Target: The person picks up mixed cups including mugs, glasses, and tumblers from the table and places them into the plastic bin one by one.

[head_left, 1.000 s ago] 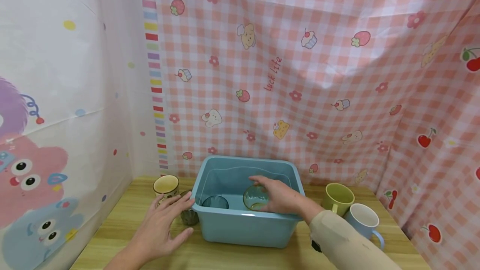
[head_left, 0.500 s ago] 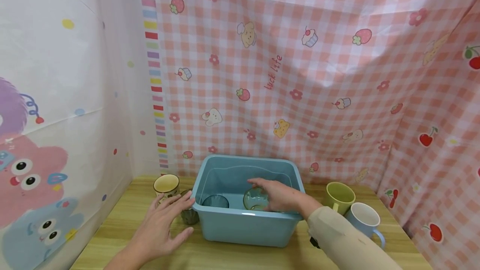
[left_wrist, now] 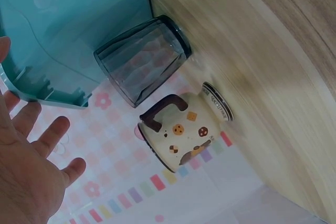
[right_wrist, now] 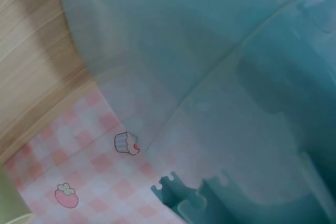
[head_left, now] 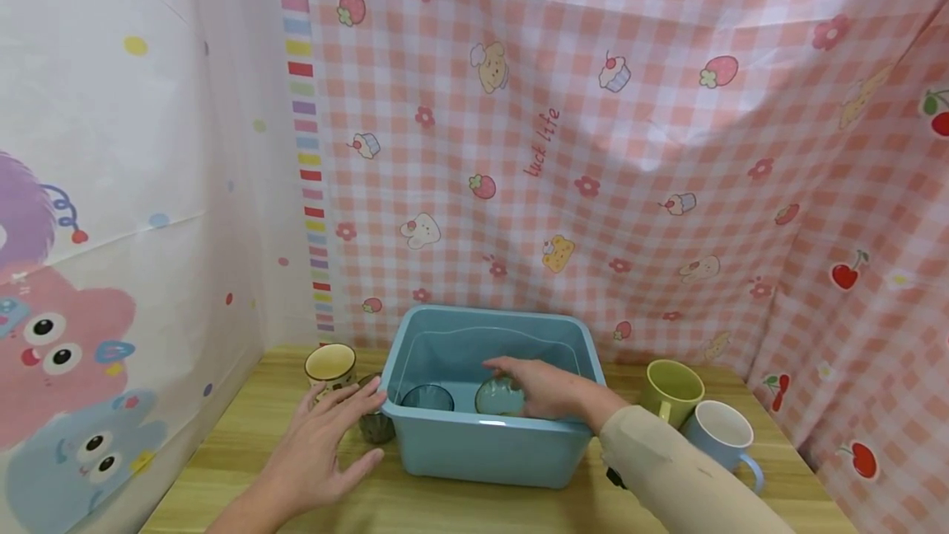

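In the head view a light blue plastic bin (head_left: pixel 489 453) stands on the wooden table. My right hand (head_left: pixel 554 390) reaches over its front rim and holds a greenish clear glass (head_left: pixel 497 398) inside it. Left of that, a second, darker glass (head_left: pixel 427 399) sits in the bin. My left hand (head_left: pixel 315 453) has its fingers spread, fingertips at the bin's left rim. Just beyond them are a dark grey glass (left_wrist: pixel 144 59) and a cream mug (left_wrist: pixel 184 132) with cookie prints and a brown handle. The right wrist view shows the bin's outer wall (right_wrist: pixel 173 61), hiding that hand.
To the right of the bin stand a green mug (head_left: pixel 673 392) and, nearer, a light blue mug with a white inside (head_left: pixel 721 433). A pink checked cloth (head_left: pixel 534 147) hangs behind the table (head_left: pixel 245 419), with a white printed cloth (head_left: pixel 185 229) at the left.
My right hand has shifted slightly left and lower in the bin, taking the greenish glass along. The left hand has stayed at the rim.
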### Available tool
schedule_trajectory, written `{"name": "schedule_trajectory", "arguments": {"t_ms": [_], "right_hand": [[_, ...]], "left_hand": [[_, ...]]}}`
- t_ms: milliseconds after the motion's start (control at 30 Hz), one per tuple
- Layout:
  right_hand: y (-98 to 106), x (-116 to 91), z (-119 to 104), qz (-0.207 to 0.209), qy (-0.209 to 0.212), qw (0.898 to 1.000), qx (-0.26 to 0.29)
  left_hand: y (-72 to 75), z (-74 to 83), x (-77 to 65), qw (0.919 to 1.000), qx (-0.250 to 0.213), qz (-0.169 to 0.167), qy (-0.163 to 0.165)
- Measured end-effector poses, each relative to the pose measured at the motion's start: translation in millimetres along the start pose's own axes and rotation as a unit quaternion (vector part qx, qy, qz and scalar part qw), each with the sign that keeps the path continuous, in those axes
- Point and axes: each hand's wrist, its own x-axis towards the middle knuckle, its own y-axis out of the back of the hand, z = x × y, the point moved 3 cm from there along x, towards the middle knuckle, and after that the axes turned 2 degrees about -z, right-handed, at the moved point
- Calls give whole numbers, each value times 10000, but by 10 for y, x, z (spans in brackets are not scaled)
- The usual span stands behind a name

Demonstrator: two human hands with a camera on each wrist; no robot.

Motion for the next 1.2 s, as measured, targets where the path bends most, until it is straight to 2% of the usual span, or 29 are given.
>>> {"name": "schedule_trajectory", "arguments": {"t_ms": [833, 1200], "right_hand": [[-137, 101, 17, -517, -438, 9968, 413], [-154, 143, 32, -631, -648, 9953, 339]], "left_hand": [[-3, 19, 0, 9999, 4, 88, -51], [-12, 14, -14, 9998, -38, 172, -33]]}}
